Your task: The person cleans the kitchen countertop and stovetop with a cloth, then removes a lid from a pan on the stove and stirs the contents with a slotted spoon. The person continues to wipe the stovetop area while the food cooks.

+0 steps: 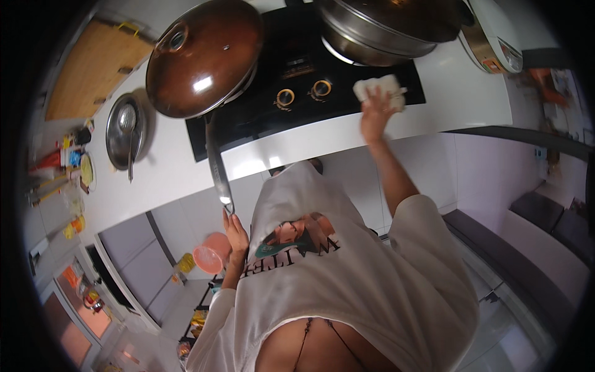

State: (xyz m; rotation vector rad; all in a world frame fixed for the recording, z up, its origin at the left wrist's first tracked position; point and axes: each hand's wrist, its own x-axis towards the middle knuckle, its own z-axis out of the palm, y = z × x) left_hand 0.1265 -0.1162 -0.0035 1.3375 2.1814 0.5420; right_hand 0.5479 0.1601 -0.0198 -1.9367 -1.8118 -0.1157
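Observation:
My right hand [375, 114] presses a folded pale cloth [388, 88] onto the black glass cooktop [260, 121], near its front right corner. The fingers are spread over the cloth. My left hand [237, 235] is at the end of the long wok handle [216, 162], with its fingers extended and not wrapped around it. Whether the fingertips touch the handle is hard to tell. The wok, on the left side of the cooktop, is covered by a domed brown lid [209, 56]. Two control knobs [303, 93] lie between the wok and the cloth.
A steel steamer pot [372, 42] stands on the right burner, close above the cloth. On the white counter [172, 135] to the left is a metal bowl [111, 135] with a skimmer [128, 121] across it. A wooden cutting board [93, 69] and a pink bucket [209, 260] are further left.

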